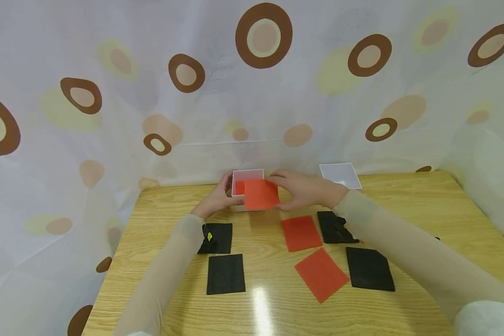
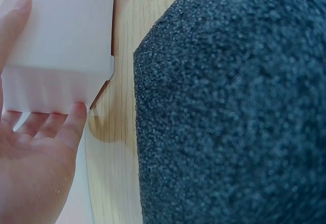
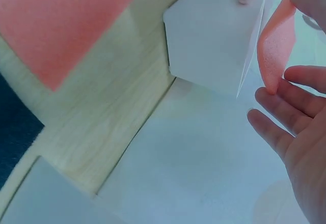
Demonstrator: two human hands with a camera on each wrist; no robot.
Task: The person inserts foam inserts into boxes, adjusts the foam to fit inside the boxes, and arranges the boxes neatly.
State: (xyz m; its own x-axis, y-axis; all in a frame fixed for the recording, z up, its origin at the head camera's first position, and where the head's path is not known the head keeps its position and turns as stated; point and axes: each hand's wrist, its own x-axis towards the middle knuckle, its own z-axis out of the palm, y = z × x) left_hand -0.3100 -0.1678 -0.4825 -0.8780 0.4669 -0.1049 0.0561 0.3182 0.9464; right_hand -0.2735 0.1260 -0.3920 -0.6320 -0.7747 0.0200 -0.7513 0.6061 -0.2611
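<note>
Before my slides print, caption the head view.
Left hand grips a white open box; right hand holds a red square sheet.

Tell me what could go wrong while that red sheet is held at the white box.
The red sheet bends in the right hand, so it might catch on the rim of the white box.
If the grip of the left hand slackens, a bump could shift the box.
The right sleeve passes close over a black sheet and might brush it.

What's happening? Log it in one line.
left hand: holds white box | right hand: holds red square | inside box: red piece | on table: black squares
</note>
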